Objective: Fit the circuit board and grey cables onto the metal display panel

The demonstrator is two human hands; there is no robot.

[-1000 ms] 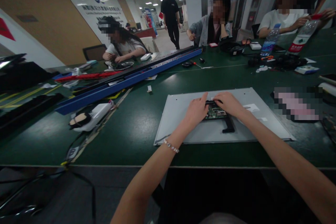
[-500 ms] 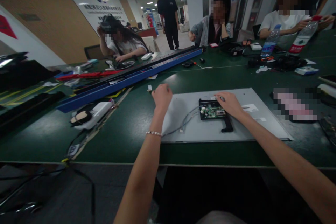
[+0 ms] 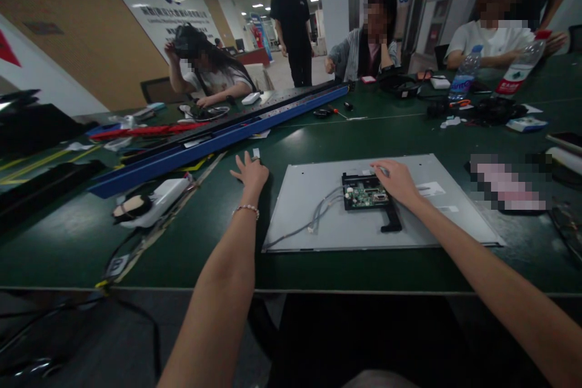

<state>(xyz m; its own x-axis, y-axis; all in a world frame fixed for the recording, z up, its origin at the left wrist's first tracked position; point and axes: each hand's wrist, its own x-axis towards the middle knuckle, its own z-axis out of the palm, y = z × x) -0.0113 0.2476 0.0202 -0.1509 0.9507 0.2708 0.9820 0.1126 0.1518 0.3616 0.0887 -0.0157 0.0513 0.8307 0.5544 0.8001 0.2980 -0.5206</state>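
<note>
My left hand (image 3: 251,171) is over the green table, left of a flat grey metal panel (image 3: 300,206). Its fingers are spread, and a small white tag (image 3: 256,153) lies by the fingertips. On the panel sits a black bracket (image 3: 391,218) carrying a green circuit board (image 3: 366,195), with grey cables (image 3: 325,201) running left from it. My right hand (image 3: 396,180) rests at the bracket's upper right corner. Its fingers are curled together; what they pinch, if anything, is hidden.
A long blue rail (image 3: 218,139) crosses the table diagonally. A white power strip (image 3: 163,200) lies left, bottles (image 3: 466,76) and a pink-topped object (image 3: 507,185) right. Several people are around the far side. The table's front edge (image 3: 318,292) is close.
My left hand has moved left off the panel and its fingers have spread. The right hand stays at the bracket. The view has shifted slightly.
</note>
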